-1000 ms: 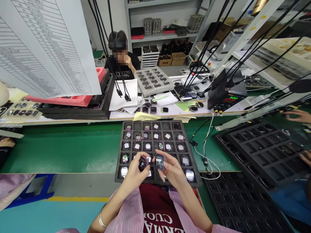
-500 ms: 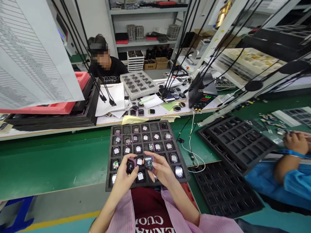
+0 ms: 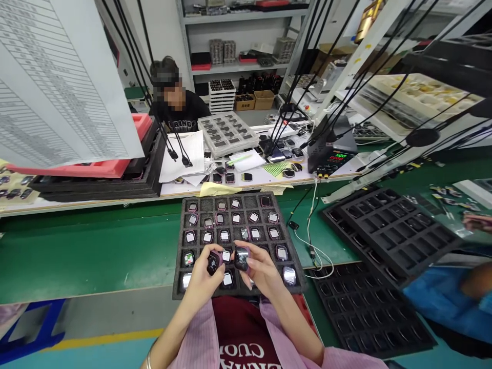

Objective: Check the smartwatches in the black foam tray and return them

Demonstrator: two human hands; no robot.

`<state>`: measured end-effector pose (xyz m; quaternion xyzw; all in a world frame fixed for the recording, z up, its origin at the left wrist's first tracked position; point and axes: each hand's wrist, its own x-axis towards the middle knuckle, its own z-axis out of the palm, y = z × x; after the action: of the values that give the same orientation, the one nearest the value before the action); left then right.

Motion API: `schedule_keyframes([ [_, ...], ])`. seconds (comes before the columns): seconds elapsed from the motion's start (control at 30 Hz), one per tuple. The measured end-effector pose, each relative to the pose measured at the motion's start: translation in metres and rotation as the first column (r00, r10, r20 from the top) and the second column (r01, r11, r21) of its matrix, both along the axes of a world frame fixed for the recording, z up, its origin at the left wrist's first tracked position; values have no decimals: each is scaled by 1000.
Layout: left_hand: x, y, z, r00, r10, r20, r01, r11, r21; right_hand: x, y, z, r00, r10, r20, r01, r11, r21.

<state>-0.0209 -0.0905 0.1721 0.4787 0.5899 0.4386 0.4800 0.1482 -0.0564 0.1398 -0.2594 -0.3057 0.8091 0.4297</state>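
Note:
Over the near part of a dark grey foam tray (image 3: 208, 204), each of my hands grips a smartwatch body without a strap. My left hand (image 3: 203, 274) pinches one dark-faced watch (image 3: 213, 263) by its edges. In my right hand (image 3: 265, 269) is another watch (image 3: 242, 258), its glossy dark face turned up and a purplish rim showing. The two watches are held side by side, slightly apart. Several more watches, many with lit white screens, sit in the tray's square pockets; one watch (image 3: 188, 258) shows a coloured screen. My hands cover some of the pockets.
Black foam trays (image 3: 400, 230) lie to the right, beside a co-worker's blue sleeve (image 3: 442, 292). A white cable (image 3: 310, 233) runs down near my tray. Behind stand a power supply (image 3: 332, 148) and a clear compartment box (image 3: 228, 134). Another person sits across the bench.
The whole view has shifted a little, so the bench and tray appear farther right. Both hands keep hold of their watches. The co-worker's hand at right has moved mostly out of view.

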Motion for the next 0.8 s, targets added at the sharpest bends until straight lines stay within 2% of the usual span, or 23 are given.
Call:
schedule_keyframes([
  [0.2,-1,1,-4,999,44,31,-44,999,11,0,1,2,999,-6,-33,6,1000,4],
  [0.33,-4,3,-6,999,-31,8,31,1000,-1,-1,2,2,1000,-1,-30,1,1000,0],
  [0.53,-3,4,-3,1000,23,13,-23,1000,2,-1,2,2,1000,-7,2,7,1000,13],
  [0.8,-4,3,0,1000,-9,15,9,1000,6,0,2,4,1000,-19,13,19,1000,10],
])
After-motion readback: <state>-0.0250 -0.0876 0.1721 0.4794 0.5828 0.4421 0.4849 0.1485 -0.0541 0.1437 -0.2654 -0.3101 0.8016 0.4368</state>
